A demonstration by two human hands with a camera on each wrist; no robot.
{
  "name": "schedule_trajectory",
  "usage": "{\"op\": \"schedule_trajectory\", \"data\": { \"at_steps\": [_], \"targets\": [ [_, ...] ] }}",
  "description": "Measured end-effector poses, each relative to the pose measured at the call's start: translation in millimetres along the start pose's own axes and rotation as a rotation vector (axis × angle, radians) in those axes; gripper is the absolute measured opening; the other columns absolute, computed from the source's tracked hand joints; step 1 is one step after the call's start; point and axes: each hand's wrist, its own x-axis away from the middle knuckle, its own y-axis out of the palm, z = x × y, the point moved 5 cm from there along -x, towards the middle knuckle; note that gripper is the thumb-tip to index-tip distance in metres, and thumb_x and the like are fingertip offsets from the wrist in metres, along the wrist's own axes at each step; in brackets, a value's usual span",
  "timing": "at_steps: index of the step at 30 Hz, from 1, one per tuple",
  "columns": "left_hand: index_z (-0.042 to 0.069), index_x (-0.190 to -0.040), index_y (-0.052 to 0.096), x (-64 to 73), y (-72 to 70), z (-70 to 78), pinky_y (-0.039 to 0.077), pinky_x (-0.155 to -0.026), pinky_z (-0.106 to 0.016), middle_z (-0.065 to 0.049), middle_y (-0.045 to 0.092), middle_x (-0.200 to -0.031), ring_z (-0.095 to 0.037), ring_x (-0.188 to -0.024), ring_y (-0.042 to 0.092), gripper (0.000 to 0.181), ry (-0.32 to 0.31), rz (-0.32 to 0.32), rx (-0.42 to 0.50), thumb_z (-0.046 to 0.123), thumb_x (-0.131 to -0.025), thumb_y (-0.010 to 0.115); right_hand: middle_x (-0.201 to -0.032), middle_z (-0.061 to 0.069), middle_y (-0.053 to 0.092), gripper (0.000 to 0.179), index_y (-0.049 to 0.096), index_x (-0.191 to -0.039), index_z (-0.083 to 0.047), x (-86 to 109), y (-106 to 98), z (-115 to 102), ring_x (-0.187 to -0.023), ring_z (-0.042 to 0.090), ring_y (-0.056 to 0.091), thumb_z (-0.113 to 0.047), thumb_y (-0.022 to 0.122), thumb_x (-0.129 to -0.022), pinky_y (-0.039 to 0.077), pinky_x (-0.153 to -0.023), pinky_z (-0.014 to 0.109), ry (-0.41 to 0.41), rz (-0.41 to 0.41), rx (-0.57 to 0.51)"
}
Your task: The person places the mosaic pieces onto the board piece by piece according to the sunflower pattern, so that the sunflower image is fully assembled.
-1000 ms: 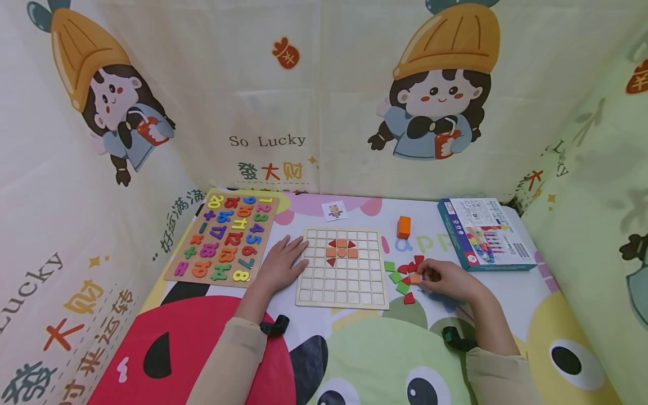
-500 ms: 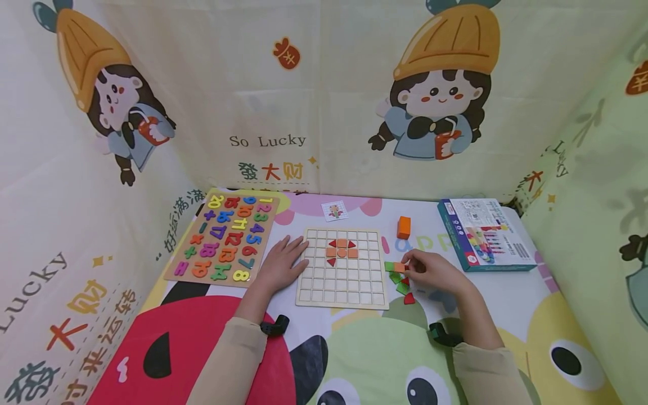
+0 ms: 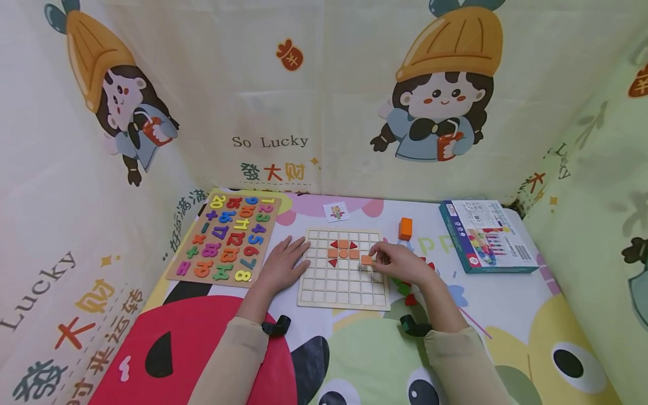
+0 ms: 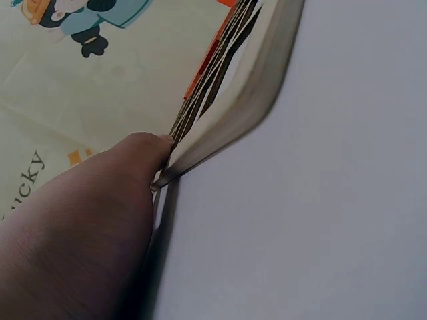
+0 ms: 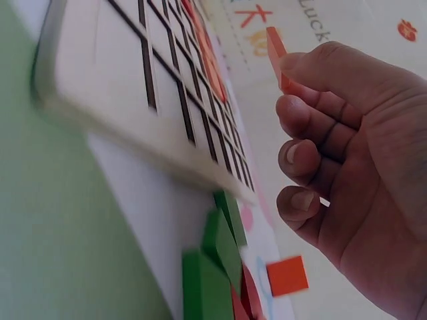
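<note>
My right hand pinches an orange square tile between thumb and fingertips, over the right part of a wooden grid board. In the right wrist view the tile is seen nearly edge-on, with the other fingers curled below it. Toward the top of the board lie several orange pieces and red pieces. My left hand lies with fingers spread at the board's left edge; its thumb touches that edge in the left wrist view.
Green tiles and red pieces lie right of the board, partly hidden by my right hand. Beyond stand an orange block and a flat box. A number board lies left; a small picture card lies behind.
My right hand has picked the orange tile from the loose pieces and carried it left, over the grid board. The left hand has stayed at the board's edge.
</note>
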Motion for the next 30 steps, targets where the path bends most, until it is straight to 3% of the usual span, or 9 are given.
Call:
{"op": "schedule_trajectory", "data": {
  "at_steps": [13, 30],
  "targets": [
    [0.031, -0.154, 0.035, 0.1, 0.5, -1.4, 0.016, -0.125, -0.051, 0.005, 0.03, -0.163, -0.029, -0.154, 0.015, 0.063, 0.015, 0.02, 0.004, 0.056, -0.098, 0.047, -0.081, -0.002, 0.057, 0.023, 0.064, -0.11, -0.016, -31.3, 28, -14, -0.077, 0.014, 0.053, -0.024, 0.071, -0.091, 0.047, -0.066, 0.025, 0.021, -0.037, 0.022],
    [0.032, -0.155, 0.032, -0.7, 0.7, -0.5, 0.012, -0.127, -0.048, 0.007, 0.027, -0.164, -0.026, -0.155, 0.011, 0.063, -0.005, -0.013, 0.004, 0.056, -0.098, 0.046, -0.078, -0.005, 0.059, 0.02, 0.066, -0.107, -0.021, -42.5, 44, -22, -0.076, 0.014, 0.054, -0.028, 0.071, -0.089, 0.046, -0.068, 0.027, 0.073, 0.0, 0.173]
  ]
}}
